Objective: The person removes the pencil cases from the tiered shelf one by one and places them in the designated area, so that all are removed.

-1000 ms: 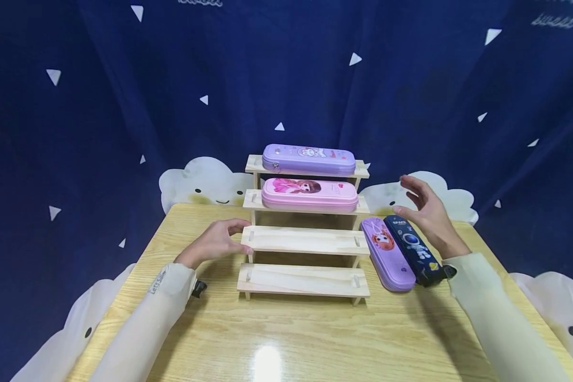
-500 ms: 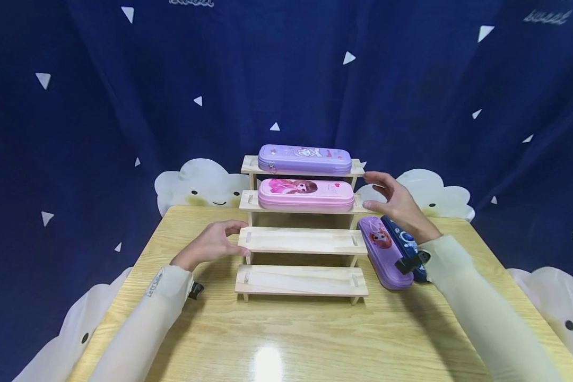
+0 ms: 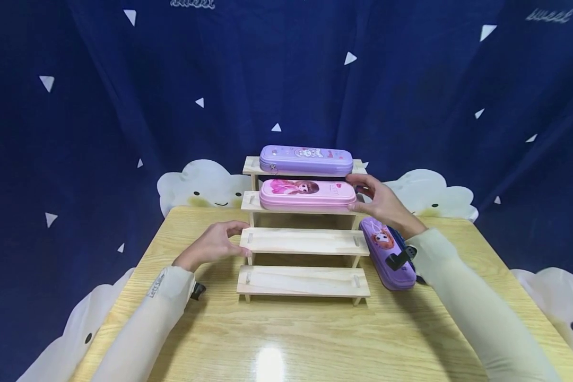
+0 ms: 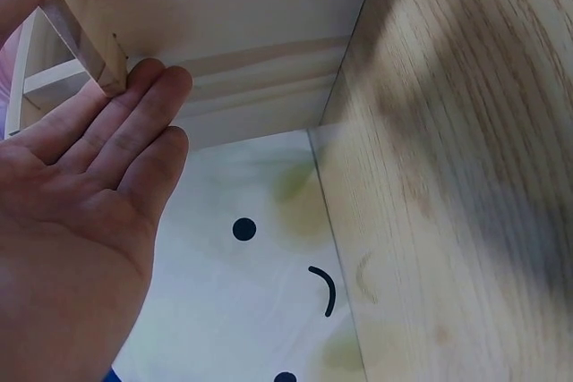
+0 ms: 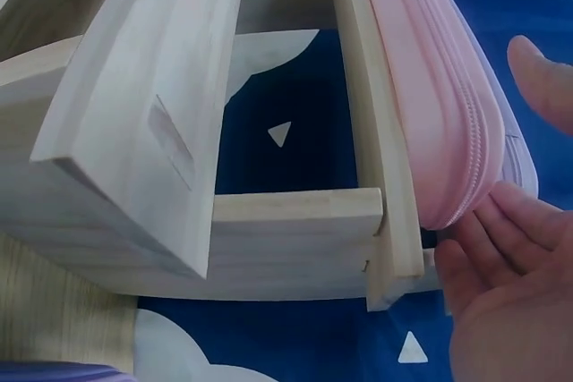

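A pale wooden rack (image 3: 305, 241) with several stepped shelves stands on the table. My left hand (image 3: 215, 244) pinches the left end of its second shelf from the bottom, with thumb and fingers on either side in the left wrist view. A pink pencil case (image 3: 307, 195) with a doll picture lies one shelf higher. My right hand (image 3: 382, 201) is at the right end of that case; in the right wrist view its fingertips meet the case end while the thumb (image 5: 542, 87) stands apart. On the top shelf rests a lilac pencil case (image 3: 305, 159).
Right of the rack, a purple pencil case (image 3: 387, 254) with a red-haired doll lies on the wooden table (image 3: 210, 334). A dark blue pencil case sits beside it, mostly hidden by my right arm. Behind hangs a dark blue curtain (image 3: 248, 69).
My right hand has moved left, from above the dark blue pencil case to the right end of the pink one. The left hand has stayed at the rack.
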Demonstrator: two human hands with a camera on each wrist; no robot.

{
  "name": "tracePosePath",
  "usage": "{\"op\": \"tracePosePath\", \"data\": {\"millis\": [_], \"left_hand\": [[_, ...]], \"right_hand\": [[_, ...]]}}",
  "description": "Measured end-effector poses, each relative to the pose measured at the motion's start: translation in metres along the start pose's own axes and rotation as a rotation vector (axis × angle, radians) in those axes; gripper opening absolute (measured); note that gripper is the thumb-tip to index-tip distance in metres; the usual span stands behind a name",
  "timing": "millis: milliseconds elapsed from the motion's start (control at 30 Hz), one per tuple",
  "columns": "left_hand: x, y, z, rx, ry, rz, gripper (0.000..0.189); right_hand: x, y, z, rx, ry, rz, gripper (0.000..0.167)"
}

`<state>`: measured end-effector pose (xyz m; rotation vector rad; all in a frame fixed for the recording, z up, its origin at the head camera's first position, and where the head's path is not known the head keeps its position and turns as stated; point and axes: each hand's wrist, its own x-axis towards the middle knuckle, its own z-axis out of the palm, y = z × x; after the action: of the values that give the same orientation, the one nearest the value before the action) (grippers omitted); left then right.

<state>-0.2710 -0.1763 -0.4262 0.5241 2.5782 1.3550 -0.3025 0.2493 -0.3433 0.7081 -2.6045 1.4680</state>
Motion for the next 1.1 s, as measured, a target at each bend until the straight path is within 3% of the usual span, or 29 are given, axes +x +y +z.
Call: {"op": "tracePosePath", "data": {"millis": [367, 667, 1100], "left_hand": [[0.0, 0.0, -0.001, 0.015, 0.001, -0.006, 0.078], [0.0, -0.001, 0.0, 0.011, 0.0, -0.014, 0.078], [0.0, -0.002, 0.001, 0.009, 0.003, -0.008, 0.074]], "right_hand": [[0.007, -0.001, 0.008, -0.037, -0.001, 0.021, 0.068], [0.015, -0.003, 0.018, 0.067, -0.035, 0.003, 0.067], [0.028, -0.011, 0.03, -0.099, -0.111, 0.044, 0.076]]}}
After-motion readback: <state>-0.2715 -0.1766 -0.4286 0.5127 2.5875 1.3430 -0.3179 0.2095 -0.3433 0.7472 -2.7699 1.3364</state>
